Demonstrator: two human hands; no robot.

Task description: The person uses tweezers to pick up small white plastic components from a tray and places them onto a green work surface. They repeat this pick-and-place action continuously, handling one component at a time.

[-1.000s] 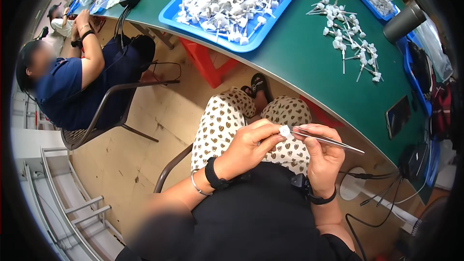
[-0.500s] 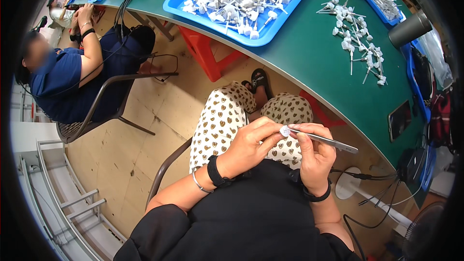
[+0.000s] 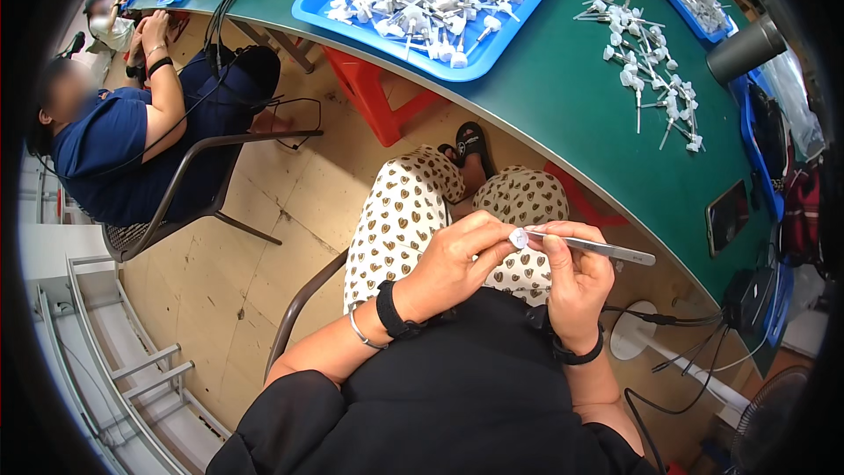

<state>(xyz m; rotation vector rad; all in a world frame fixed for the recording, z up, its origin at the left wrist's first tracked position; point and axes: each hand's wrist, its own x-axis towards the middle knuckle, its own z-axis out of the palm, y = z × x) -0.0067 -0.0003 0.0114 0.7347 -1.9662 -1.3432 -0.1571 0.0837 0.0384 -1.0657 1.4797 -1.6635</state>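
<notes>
White piece (image 3: 519, 238) sits in left fingers (image 3: 489, 236), outside green table edge (image 3: 538, 134).

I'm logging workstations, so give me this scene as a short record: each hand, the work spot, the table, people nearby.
Left hand: pinches a white part
Right hand: holds tweezers, tip end at the part; exact contact unclear
Work spot: above the lap
Table: green; blue tray heaped with similar parts, loose parts to its right, phone near the edge
Nearby: seated person in blue at left
</notes>
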